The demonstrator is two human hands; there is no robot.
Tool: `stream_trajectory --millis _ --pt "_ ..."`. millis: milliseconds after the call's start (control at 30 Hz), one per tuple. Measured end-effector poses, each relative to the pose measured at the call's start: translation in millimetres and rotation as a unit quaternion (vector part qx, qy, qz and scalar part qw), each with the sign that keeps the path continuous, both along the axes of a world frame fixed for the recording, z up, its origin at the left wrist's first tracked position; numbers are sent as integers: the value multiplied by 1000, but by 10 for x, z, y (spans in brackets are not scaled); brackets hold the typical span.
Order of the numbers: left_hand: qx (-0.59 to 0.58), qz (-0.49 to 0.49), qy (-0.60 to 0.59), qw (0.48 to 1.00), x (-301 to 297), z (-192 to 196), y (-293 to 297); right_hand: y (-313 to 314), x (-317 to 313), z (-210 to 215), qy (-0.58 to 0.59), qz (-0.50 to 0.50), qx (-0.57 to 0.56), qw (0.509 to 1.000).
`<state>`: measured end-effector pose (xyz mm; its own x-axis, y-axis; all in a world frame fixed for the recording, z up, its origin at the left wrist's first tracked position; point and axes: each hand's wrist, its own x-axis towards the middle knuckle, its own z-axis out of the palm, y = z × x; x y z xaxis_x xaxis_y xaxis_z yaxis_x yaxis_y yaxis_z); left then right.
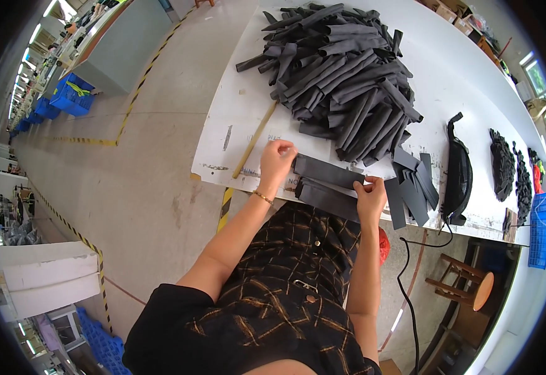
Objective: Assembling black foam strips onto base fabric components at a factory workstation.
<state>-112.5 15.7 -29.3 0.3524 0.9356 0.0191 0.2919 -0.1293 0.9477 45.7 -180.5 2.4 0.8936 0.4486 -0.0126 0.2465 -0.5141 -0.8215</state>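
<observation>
A dark grey fabric strip is stretched flat between my hands at the near edge of the white table. My left hand pinches its left end. At its right end, my right hand grips it between thumb and fingers. More dark strips lie just below it along the table edge, partly overhanging. Beyond my hands rises a large heap of folded or rolled dark strips. To the right of my right hand, several flat strips lie fanned out and overlapping.
Left of the heap lies a thin yellowish stick. Farther right are a black pouch and smaller dark piles. A black cable hangs to the floor near a wooden stool. Blue crates stand far left.
</observation>
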Motion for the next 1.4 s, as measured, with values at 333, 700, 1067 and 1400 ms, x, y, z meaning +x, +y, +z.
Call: stream_trajectory --millis 333,700,1067,1400 --pt "48 -88 -136 986 657 427 -4 -41 19 123 -74 -17 -81 994" --pt "-7 -139 -7 990 1523 310 93 -626 395 -343 -324 -5 -416 850" --pt "-348 -235 -312 852 840 1079 -247 -581 522 37 -391 -40 -47 918" --pt "-409 -231 -380 797 653 1069 -102 -337 -139 912 -152 146 91 973"
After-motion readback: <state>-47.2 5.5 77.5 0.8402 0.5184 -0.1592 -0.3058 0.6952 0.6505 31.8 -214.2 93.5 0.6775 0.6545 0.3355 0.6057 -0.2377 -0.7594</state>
